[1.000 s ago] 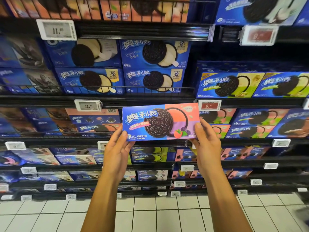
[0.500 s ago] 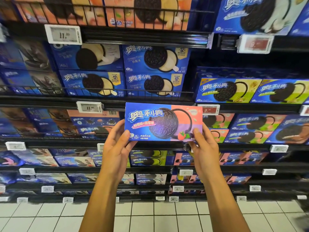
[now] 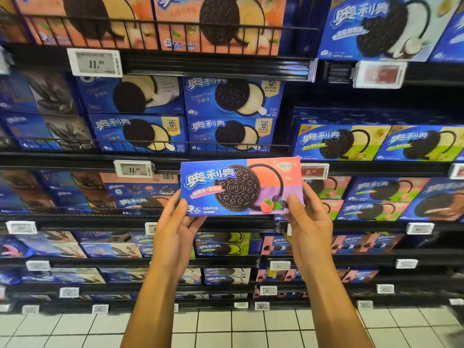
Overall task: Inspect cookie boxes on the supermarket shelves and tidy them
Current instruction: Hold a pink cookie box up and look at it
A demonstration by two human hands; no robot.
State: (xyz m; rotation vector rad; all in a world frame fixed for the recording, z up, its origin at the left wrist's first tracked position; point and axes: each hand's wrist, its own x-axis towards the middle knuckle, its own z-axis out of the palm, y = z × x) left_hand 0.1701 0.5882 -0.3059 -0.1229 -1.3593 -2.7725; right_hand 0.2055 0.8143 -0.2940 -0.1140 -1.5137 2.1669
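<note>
Head view | left hand, right hand grip cookie box | fingertips hidden behind

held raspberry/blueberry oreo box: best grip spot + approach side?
By its two short ends, from below at the lower corners. The box is flat, wide and faces the camera; the left hand and right hand pinch it there, leaving the front readable.

Held box shows blue on its left, pink and purple on its right, dark embossed cookie central; shelf boxes behind are blue; floor is white tile.
</note>
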